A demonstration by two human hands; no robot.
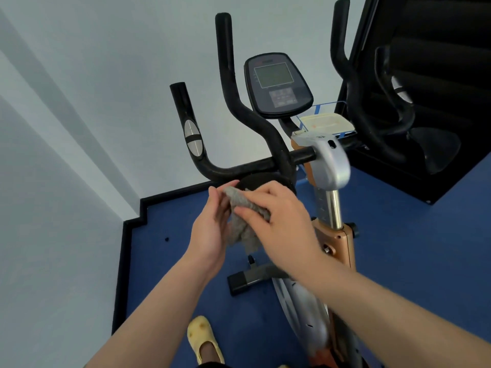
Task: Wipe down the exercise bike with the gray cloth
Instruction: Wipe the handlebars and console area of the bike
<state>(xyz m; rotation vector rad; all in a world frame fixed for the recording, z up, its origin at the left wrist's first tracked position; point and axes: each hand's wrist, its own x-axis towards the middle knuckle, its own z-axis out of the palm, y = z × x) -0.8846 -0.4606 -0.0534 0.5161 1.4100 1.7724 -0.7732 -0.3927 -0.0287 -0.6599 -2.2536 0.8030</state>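
The exercise bike [329, 166] stands in front of me, with black handlebars [239, 104], a dark console [276, 83] and a silver and orange stem. Both hands hold the gray cloth [243, 221] just below the handlebar crossbar. My right hand [279, 216] grips the cloth's upper part from the right, its fingers curled over it. My left hand [212, 229] holds the cloth from the left, with the fingers along its edge. The lower end of the cloth hangs loose between my hands.
A white wall [79, 128] runs along the left, edged by a black skirting on the blue floor [164, 261]. A black chair [425, 88] stands at the right. The bike's front foot [252, 280] and my yellow slipper [203, 338] are below.
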